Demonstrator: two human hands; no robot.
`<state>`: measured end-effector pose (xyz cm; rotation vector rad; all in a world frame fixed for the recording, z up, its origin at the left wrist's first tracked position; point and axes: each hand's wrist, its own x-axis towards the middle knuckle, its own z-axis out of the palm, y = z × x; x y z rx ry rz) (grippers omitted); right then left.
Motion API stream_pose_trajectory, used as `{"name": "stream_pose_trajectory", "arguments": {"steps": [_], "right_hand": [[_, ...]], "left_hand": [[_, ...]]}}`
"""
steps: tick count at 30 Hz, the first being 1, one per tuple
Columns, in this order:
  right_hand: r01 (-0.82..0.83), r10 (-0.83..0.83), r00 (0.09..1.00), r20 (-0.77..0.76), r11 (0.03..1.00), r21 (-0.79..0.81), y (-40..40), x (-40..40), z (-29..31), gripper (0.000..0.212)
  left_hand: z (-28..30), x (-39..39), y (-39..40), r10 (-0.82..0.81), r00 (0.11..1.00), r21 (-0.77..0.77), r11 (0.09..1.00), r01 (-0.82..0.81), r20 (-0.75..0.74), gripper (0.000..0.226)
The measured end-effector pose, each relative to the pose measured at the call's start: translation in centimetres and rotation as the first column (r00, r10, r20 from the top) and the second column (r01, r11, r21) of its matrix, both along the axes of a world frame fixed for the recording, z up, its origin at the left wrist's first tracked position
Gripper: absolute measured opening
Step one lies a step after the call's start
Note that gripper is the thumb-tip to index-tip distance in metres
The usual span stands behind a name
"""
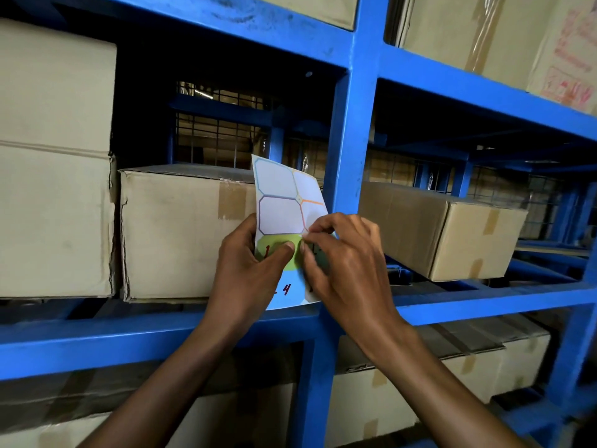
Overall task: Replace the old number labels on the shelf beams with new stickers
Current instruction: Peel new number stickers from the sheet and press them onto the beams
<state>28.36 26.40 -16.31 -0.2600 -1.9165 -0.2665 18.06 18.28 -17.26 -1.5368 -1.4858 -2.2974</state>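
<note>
A sticker sheet (280,198) with blank outlined labels on top and a green label with red handwriting lower down is held upright in front of the blue shelf beam (97,337). My left hand (248,270) grips the sheet's left edge, thumb pressed on the green label. My right hand (342,257) pinches the corner of a label at the sheet's right side with thumb and forefinger. A red "4" shows near the sheet's bottom. No old number label is visible on the beam.
Taped cardboard boxes (181,231) fill the shelf behind the sheet, and another box (445,227) lies to the right. A blue upright post (352,124) stands just behind my right hand. More boxes sit on the shelves above and below.
</note>
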Motion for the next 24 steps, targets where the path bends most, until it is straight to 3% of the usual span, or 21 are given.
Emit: {"name": "stream_pose_trajectory", "arguments": {"steps": [4, 7, 10, 15, 20, 24], "right_hand": [[-0.001, 0.002, 0.999, 0.042, 1.0, -0.022, -0.1, 0.1, 0.6, 0.008], [-0.08, 0.107, 0.987, 0.117, 0.973, -0.215, 0.1, -0.1, 1.2, 0.007], [-0.168, 0.273, 0.955, 0.12, 0.827, -0.537, 0.2, -0.2, 2.3, 0.015], [-0.125, 0.434, 0.883, 0.177, 0.583, -0.803, 1.0, 0.2, 3.9, 0.017], [-0.063, 0.472, 0.861, 0.188, 0.466, -0.883, 1.7, 0.4, 4.8, 0.019], [0.026, 0.469, 0.843, 0.262, 0.451, -0.892, 1.7, 0.5, 5.3, 0.021]], "left_hand": [[0.0, -0.1, -0.6, -0.038, 0.998, -0.104, 0.994, 0.032, -0.057, 0.049], [-0.1, -0.4, -0.9, -0.019, 0.993, -0.16, 0.987, 0.0, -0.118, 0.058], [-0.1, -0.2, -0.9, -0.002, 0.986, -0.233, 0.972, -0.038, -0.169, 0.063], [-0.1, 0.0, -1.4, 0.04, 0.962, -0.297, 0.947, -0.123, -0.271, 0.067], [-0.3, 0.5, -1.5, 0.054, 0.952, -0.322, 0.934, -0.155, -0.302, 0.086], [-0.4, 0.7, -1.7, 0.111, 0.933, -0.343, 0.91, -0.233, -0.342, 0.099]]}}
